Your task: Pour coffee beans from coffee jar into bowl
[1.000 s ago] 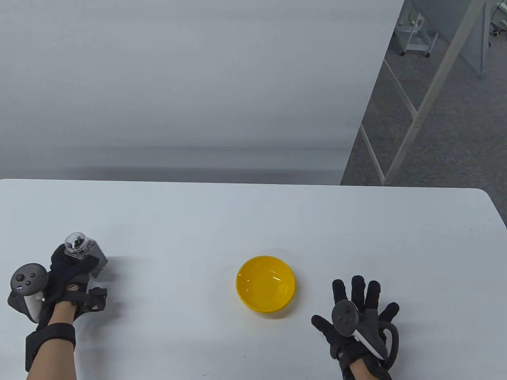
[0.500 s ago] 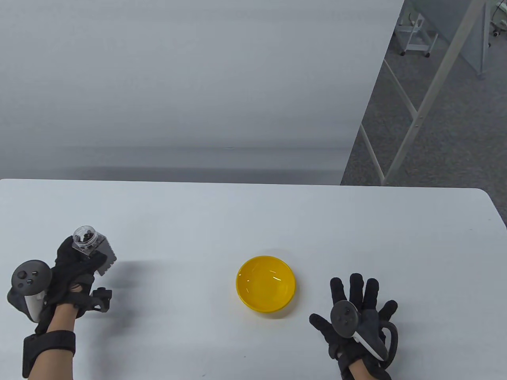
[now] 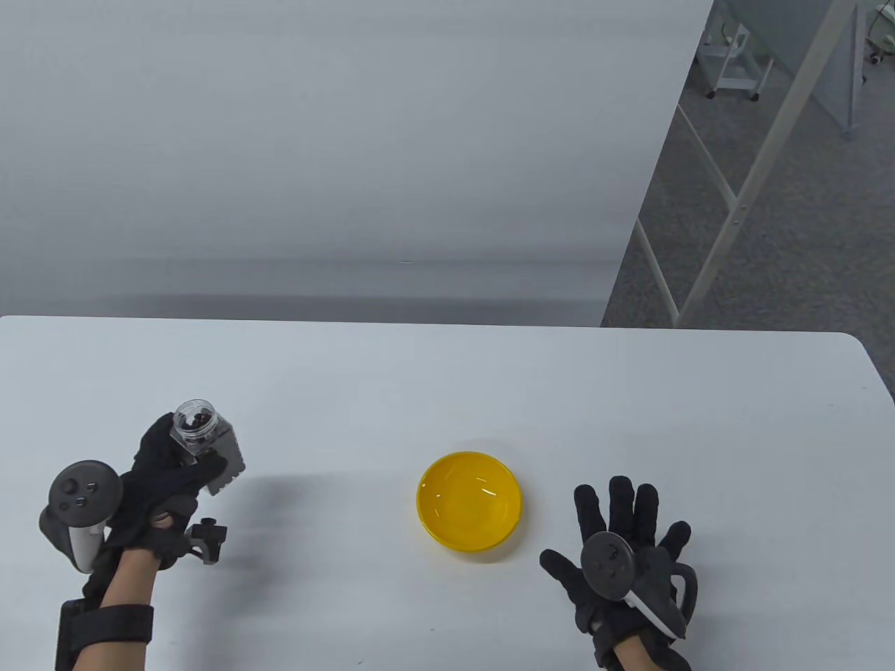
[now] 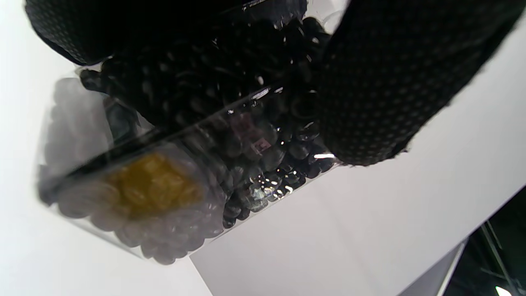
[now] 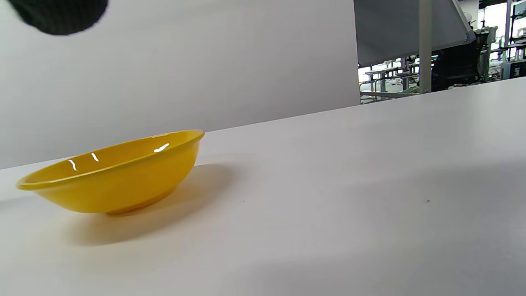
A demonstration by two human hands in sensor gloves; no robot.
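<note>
Left hand (image 3: 164,472) gripping open coffee jar (image 3: 203,444), lower left; right hand (image 3: 626,552) lying spread, holding nothing; I am seeing bowl (image 3: 469,501) empty; pouring remaining.

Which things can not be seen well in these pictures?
- Jar: the left hand covers its lower body in the table view; blurred in the left wrist view, so the fill level is unclear.
- Right hand: the tracker hides its back in the table view; the right wrist view shows only a fingertip.
- Bowl: the inside is hidden by its rim in the right wrist view.
</note>
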